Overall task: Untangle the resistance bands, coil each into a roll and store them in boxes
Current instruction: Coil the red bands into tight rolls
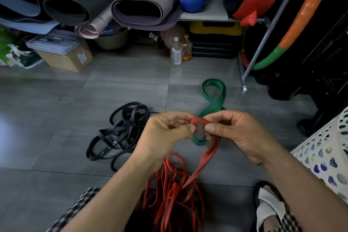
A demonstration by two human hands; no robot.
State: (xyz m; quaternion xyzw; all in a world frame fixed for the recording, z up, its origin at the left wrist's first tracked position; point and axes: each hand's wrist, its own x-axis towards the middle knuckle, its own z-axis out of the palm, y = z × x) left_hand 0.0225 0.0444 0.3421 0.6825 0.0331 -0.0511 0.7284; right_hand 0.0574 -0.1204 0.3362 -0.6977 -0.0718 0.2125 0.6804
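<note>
Pinching the red band [211, 153], both hands [165, 132] [237, 132] sit beside white-printed black bands [122, 128].

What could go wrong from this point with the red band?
The left hand and right hand only pinch the end of the red band; that grip could slip and the curl spring open.
Its tail runs into the tangled red pile; rolling may tighten knots.
The green band lies just behind and could get caught.

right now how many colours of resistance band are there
3: red bands nearest, one pinched between left hand and right hand; a green band beyond them; a black tangle at left. More may be hidden.
</note>
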